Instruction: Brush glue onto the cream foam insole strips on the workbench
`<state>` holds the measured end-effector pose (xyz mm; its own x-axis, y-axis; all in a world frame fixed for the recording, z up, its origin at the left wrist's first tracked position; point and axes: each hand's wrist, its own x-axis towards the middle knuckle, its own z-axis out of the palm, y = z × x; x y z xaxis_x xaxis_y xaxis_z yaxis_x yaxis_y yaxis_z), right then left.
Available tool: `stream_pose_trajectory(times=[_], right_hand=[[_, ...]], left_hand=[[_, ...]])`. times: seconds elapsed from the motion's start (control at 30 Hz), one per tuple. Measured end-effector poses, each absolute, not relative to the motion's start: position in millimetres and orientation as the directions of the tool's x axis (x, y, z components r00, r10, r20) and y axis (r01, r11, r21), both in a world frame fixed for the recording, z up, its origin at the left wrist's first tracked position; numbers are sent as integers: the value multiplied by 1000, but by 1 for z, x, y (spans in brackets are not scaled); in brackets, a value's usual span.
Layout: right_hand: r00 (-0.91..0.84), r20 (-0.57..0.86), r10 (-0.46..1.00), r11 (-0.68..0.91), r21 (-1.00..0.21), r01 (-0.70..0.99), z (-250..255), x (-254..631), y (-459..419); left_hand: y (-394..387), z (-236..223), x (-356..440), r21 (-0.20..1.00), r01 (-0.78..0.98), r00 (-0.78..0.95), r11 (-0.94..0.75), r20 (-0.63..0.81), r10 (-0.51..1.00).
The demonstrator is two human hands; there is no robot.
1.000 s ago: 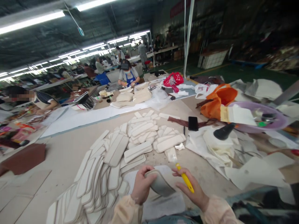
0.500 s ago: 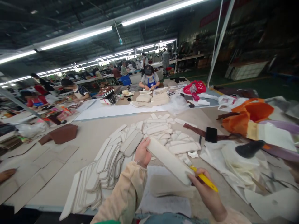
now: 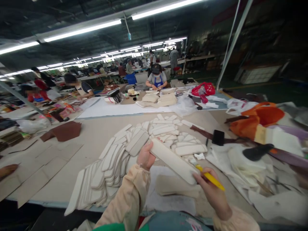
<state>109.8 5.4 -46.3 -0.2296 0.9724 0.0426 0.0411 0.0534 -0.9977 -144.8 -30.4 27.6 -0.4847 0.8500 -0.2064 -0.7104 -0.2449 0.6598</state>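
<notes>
My left hand [image 3: 145, 157] grips the far end of a long cream padded strip [image 3: 173, 161], held above the table. My right hand [image 3: 210, 191] supports the strip's near end and also clasps a yellow pen-like tool [image 3: 210, 177] that points to the right. Under the strip lies another cream piece [image 3: 176, 189] on a white sheet [image 3: 170, 200]. A big spread of several similar cream strips [image 3: 134, 144] covers the table [image 3: 96, 134] just beyond and to the left of my hands.
At the right lie white scraps [image 3: 240, 163], a black block [image 3: 218, 137], a black handle [image 3: 257, 151] and an orange bag [image 3: 258, 120]. Brown pieces [image 3: 64, 131] lie at the left. A person in a blue apron [image 3: 156, 78] works at the far end; others sit at left.
The strip went from curled low at the table edge to straight and lifted between both hands. The view swung left. Over the last half second little has moved.
</notes>
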Motion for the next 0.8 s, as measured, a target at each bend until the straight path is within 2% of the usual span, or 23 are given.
stream_pose_trajectory(times=[0.17,0.37,0.8], right_hand=[[-249,48,967,37,-998,-46,-35,100,1],[-258,37,965,21,-998,-64,-32,91,-5],[-259,16,966,62,-983,172,-53,80,-2]], left_hand=[[-39,30,-154,638,-725,-517,-260,-255,817],[-50,25,-161,615,-731,-537,-296,-249,806],[-69,13,-176,596,-710,-546,-374,-131,827]])
